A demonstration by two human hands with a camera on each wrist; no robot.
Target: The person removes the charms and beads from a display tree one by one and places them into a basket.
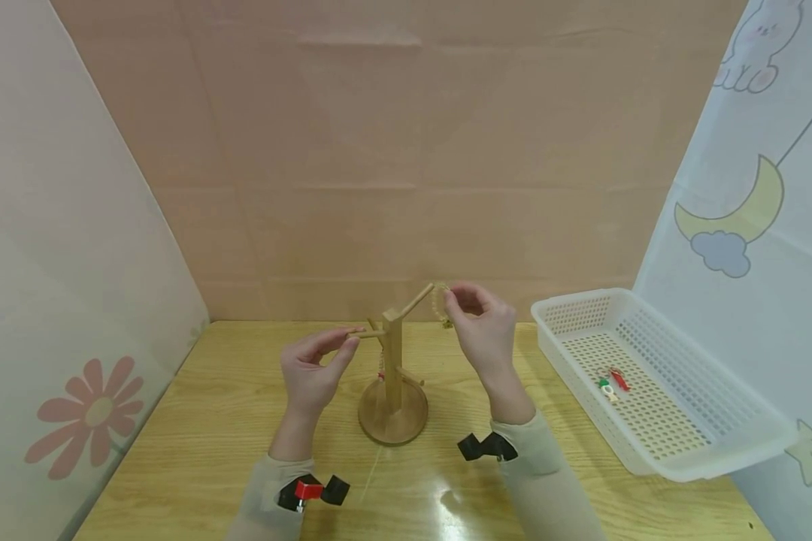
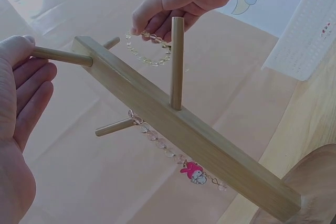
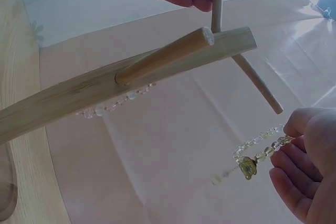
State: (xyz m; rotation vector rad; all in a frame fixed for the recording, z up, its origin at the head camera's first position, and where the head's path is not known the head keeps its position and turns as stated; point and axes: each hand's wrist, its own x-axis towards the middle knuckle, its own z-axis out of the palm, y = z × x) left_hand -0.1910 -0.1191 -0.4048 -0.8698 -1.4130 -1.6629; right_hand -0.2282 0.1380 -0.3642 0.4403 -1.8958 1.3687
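Note:
A wooden jewelry stand (image 1: 393,368) with several pegs stands upright on a round base. My left hand (image 1: 311,368) pinches the end of one upper peg (image 2: 62,56) between thumb and forefinger, its other fingers loosely bent. My right hand (image 1: 483,323) pinches a bracelet of clear yellowish beads (image 3: 269,151), from which a green-yellow charm (image 3: 248,168) dangles. This bracelet hangs just beyond the tip of another upper peg (image 3: 258,84), apart from it in the right wrist view. A pink beaded bracelet (image 2: 161,143) with a pink-hooded figure charm (image 2: 195,174) hangs on a further peg.
To the right stands a white perforated basket (image 1: 589,409). Inside it lie a red charm piece (image 1: 619,379) and a green-and-white one (image 1: 607,389). The wooden table (image 1: 223,421) ends at a beige backdrop (image 1: 406,150), with printed sheets at both sides.

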